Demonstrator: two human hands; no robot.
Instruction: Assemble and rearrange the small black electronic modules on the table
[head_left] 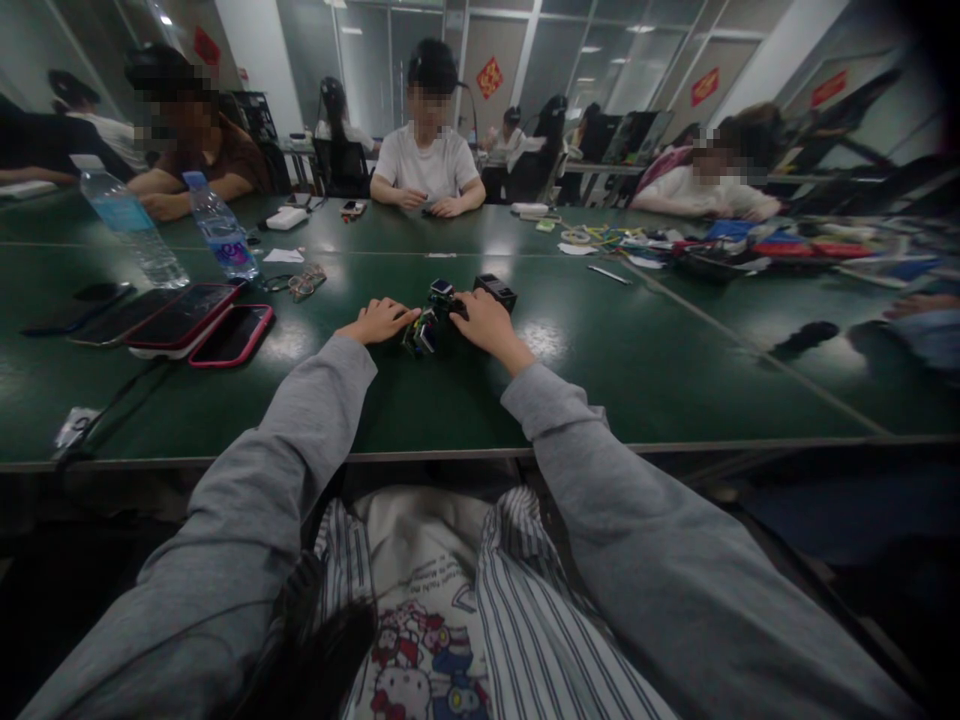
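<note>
Both my arms in grey sleeves reach out over a dark green table (465, 400). My left hand (377, 321) rests palm down, its fingertips touching a small black gadget with coloured parts (421, 333). My right hand (486, 322) lies on the table beside it, with fingers curled against the same small black assembly (442, 296). A black boxy piece (495, 290) sits just behind my right hand. How firmly either hand grips is hard to see.
Several phones (180, 318) lie at the left, with two water bottles (135, 228) and glasses (304, 283) behind them. Other people sit along the far side of the table. Colourful clutter (720, 250) covers the right end. The table's front edge (450, 455) runs near my lap.
</note>
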